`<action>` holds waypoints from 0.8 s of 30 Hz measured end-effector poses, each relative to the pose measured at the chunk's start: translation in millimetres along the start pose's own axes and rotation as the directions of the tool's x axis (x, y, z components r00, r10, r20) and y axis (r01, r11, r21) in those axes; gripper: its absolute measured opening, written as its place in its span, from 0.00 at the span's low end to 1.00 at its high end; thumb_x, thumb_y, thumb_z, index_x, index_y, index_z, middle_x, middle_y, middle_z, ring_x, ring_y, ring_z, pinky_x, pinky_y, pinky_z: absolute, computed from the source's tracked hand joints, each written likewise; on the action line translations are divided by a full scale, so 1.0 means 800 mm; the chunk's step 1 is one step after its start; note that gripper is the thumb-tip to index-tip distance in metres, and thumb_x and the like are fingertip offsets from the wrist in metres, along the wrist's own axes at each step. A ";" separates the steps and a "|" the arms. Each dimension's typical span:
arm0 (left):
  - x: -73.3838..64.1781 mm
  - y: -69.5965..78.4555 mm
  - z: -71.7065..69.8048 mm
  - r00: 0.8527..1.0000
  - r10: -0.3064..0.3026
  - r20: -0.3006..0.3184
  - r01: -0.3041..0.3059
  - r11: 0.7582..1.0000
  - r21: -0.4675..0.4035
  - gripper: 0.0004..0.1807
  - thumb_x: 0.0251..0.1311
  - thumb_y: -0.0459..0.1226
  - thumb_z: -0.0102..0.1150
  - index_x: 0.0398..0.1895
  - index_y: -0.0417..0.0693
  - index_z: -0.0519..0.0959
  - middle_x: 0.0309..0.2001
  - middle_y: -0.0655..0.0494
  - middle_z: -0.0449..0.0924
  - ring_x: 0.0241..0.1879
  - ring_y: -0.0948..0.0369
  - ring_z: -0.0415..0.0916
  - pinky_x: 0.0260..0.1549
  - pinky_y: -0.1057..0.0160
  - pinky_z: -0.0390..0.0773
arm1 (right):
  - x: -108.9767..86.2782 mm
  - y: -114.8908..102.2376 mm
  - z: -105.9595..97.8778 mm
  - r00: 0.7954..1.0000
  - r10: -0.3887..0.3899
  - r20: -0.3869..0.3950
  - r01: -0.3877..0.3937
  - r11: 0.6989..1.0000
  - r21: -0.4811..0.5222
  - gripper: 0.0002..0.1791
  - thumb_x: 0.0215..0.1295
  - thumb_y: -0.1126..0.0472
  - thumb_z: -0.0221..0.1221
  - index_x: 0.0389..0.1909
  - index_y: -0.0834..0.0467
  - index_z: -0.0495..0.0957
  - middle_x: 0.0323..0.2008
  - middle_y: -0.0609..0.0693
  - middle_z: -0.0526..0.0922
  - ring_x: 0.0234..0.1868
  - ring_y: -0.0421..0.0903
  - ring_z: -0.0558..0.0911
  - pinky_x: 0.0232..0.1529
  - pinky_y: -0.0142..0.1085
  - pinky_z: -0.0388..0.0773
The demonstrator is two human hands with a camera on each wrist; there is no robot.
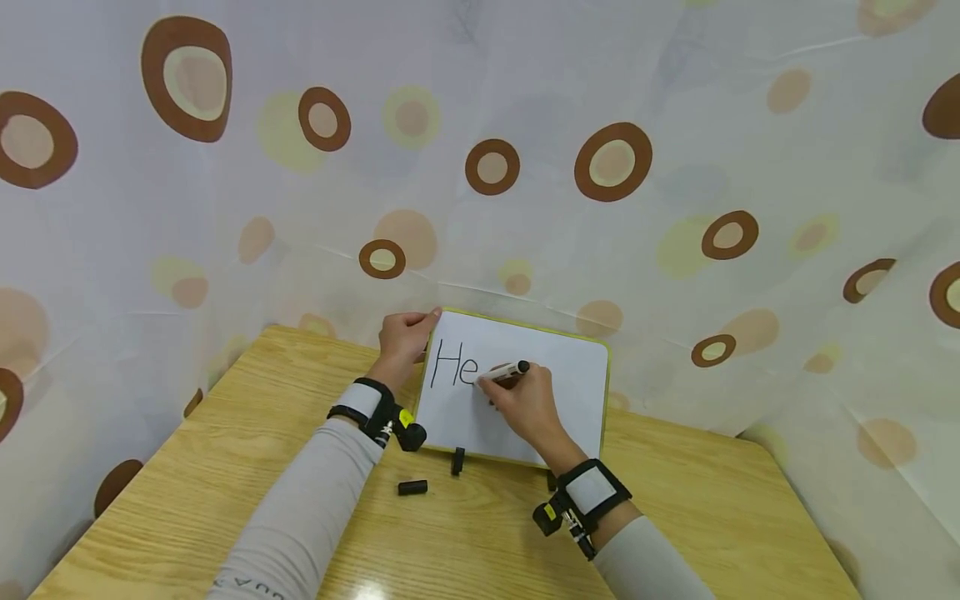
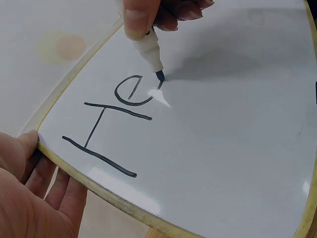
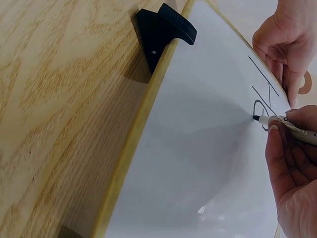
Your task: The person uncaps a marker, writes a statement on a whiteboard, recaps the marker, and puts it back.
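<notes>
A small whiteboard with a yellow rim leans back on the table and bears the black letters "He". My right hand pinches a white marker, whose dark tip touches the board at the tail of the "e", as the left wrist view shows. At the board's upper left edge my left hand grips the rim, thumb at the corner and fingers behind it. The right wrist view shows both the marker and the left hand beyond it.
A black marker cap lies on the wooden table in front of the board. Black stand clips hold the board's lower edge. Behind the table hangs a white curtain with brown ring patterns.
</notes>
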State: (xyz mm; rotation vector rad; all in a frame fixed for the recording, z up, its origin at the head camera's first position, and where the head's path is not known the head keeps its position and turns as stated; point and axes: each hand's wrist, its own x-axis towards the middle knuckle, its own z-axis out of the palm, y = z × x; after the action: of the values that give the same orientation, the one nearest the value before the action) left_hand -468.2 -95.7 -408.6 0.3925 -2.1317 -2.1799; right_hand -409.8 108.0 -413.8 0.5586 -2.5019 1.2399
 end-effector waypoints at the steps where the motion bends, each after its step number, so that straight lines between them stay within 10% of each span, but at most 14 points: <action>1: 0.000 0.000 0.000 1.000 0.000 0.001 0.000 1.000 0.001 0.25 0.70 0.53 0.62 0.57 0.44 0.84 0.50 0.48 0.85 0.44 0.56 0.82 0.43 0.60 0.84 | 0.000 0.001 -0.001 1.000 0.007 -0.004 -0.007 1.000 0.001 0.02 0.62 0.65 0.71 0.33 0.61 0.88 0.22 0.51 0.87 0.20 0.43 0.84 0.22 0.35 0.81; 24: 0.001 -0.002 0.003 1.000 0.006 -0.007 -0.006 1.000 0.010 0.24 0.70 0.53 0.62 0.56 0.44 0.85 0.48 0.48 0.85 0.43 0.56 0.81 0.40 0.61 0.84 | 0.010 0.003 -0.025 0.998 0.007 -0.064 -0.004 0.999 0.046 0.03 0.64 0.64 0.70 0.35 0.61 0.88 0.27 0.55 0.88 0.23 0.56 0.86 0.23 0.36 0.82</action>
State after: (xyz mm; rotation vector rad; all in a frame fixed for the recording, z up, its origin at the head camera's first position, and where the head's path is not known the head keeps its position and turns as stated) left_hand -469.2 -93.6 -410.6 0.3937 -2.1386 -2.1622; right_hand -415.9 123.6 -400.5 0.5146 -2.4295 1.2996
